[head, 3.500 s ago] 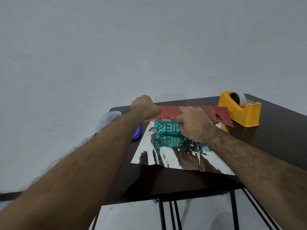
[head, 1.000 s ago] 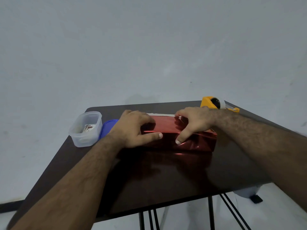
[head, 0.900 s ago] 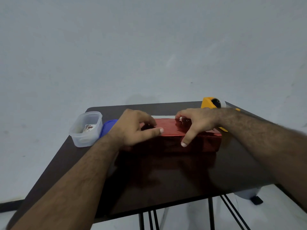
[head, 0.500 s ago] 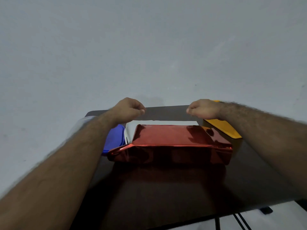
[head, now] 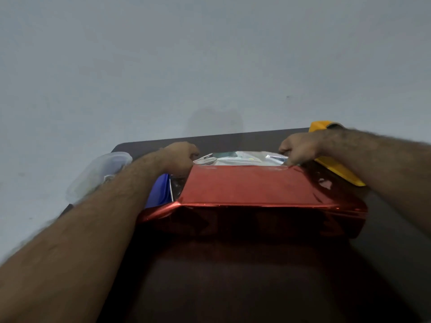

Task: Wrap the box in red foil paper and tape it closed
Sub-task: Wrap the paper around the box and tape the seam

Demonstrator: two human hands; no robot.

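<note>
The box lies in the middle of the dark table (head: 233,287), covered on its top and near side by red foil paper (head: 247,185). Behind the box the paper's silver underside (head: 240,159) stands up as a far flap. My left hand (head: 179,157) grips the left end of that flap with curled fingers. My right hand (head: 300,148) pinches the flap's right end at the box's far corner. The box itself is hidden under the foil, apart from a sliver of teal at the back.
A yellow tape dispenser (head: 335,164) sits at the far right, partly behind my right forearm. A clear plastic container (head: 100,176) and a blue lid (head: 161,192) lie at the left, beside my left forearm. A grey wall rises behind the table.
The foil was folded over the box's top and near side. My hands then left the top and moved to the far edge, where they now hold the silver flap. The view has come closer.
</note>
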